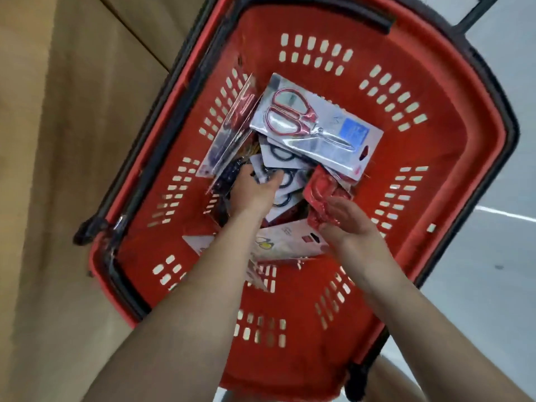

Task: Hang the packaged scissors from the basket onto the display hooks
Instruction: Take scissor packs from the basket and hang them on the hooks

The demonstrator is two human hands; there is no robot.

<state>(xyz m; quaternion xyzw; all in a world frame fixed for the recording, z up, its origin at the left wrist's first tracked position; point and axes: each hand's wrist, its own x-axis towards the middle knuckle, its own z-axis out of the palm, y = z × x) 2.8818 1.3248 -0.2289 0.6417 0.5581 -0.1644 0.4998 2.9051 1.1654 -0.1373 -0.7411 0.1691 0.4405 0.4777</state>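
Note:
I look straight down into a red plastic basket (406, 140) with black rim and handles. Several carded scissors packages lie piled at its bottom. On top is a white card with red-handled scissors (313, 123), its hang hole toward the right. Under it lie cards with black-handled scissors (282, 156). My left hand (255, 190) reaches into the pile and its fingers lie on the black-handled cards; whether they grip one is hidden. My right hand (348, 221) holds a red package (322, 195) by its lower edge, tilted up from the pile.
Brown cardboard boxes (72, 140) stand against the basket's left side. A pale tiled floor (493, 256) shows on the right. More packages lean on the basket's left wall (232, 126), and another card (287, 242) lies flat between my wrists. No display hooks are in view.

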